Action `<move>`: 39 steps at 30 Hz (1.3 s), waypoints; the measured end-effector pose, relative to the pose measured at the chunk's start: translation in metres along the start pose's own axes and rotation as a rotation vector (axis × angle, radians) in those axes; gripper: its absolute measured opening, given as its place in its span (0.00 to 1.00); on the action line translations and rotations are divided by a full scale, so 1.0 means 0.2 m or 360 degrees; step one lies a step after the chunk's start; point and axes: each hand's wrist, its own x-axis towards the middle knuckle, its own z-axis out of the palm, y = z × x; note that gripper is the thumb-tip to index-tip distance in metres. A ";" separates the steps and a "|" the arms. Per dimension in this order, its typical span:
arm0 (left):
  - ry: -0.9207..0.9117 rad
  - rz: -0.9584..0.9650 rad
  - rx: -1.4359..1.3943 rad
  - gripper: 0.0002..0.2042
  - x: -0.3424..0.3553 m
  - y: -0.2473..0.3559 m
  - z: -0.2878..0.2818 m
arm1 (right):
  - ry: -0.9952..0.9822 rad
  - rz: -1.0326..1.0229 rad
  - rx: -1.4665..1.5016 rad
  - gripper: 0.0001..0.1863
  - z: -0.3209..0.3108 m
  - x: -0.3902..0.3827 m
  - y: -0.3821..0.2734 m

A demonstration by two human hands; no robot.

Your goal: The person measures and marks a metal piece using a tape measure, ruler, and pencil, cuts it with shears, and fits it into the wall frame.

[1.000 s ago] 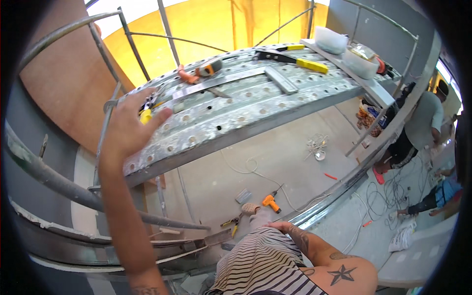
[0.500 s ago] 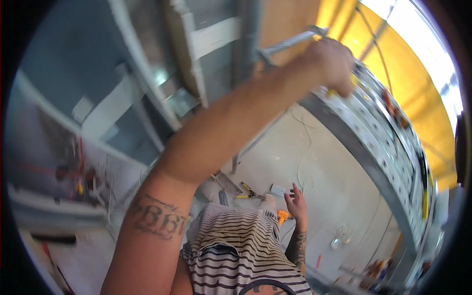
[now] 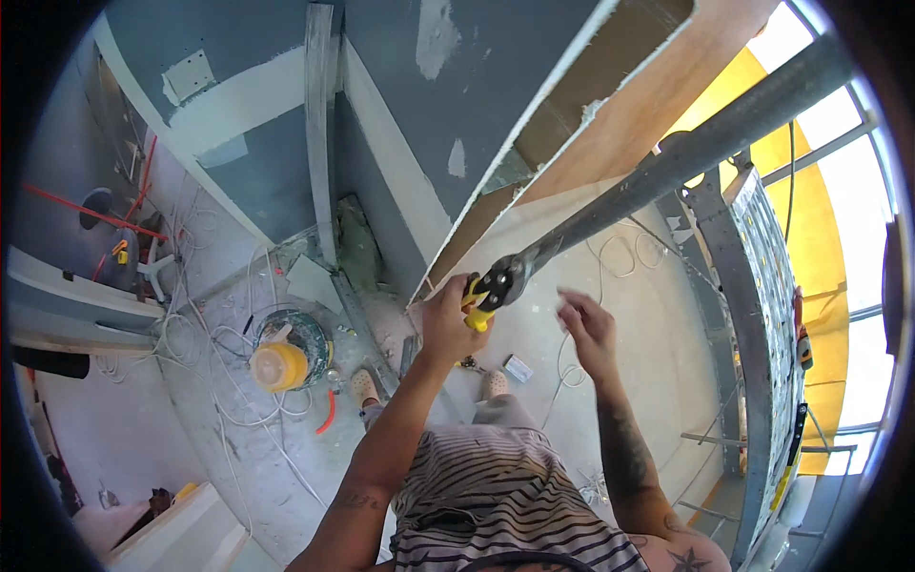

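A pliers-like hand tool with yellow-and-black handles sits in my left hand, whose fingers wrap round the grips. The tool's dark head lies at the lower end of a grey metal tube that slants down from the upper right; whether they touch I cannot tell. To the right of the tool is my right hand, raised and apart from it. Its fingers are bent in toward the thumb, and anything small between them cannot be made out.
On the right stands a metal scaffold with a perforated platform. Grey plasterboard with a raw cut edge rises ahead. At left on the floor, a yellow container sits at a bucket among white cables.
My left hand has come down from the scaffold's top, bringing the yellow-and-black tool in front of me. My right hand has risen from low beside my body. The view has turned left.
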 end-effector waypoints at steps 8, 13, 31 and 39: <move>0.0151 -0.0057 0.0152 0.24 0.10 -0.20 0.14 | 0.0000 -0.0495 0.0840 0.32 0.44 0.59 -0.14; 0.0101 -0.0051 0.0215 0.23 0.13 -0.15 0.11 | 0.0010 -0.0572 0.1202 0.33 0.47 0.78 -0.19; 0.0297 -0.0221 0.0380 0.23 0.13 -0.22 0.14 | 0.0021 -0.0510 0.1533 0.23 0.47 0.86 -0.25; 0.0359 -0.0114 0.0296 0.18 0.12 -0.23 0.16 | 0.0039 -0.0505 0.1526 0.23 0.48 0.88 -0.24</move>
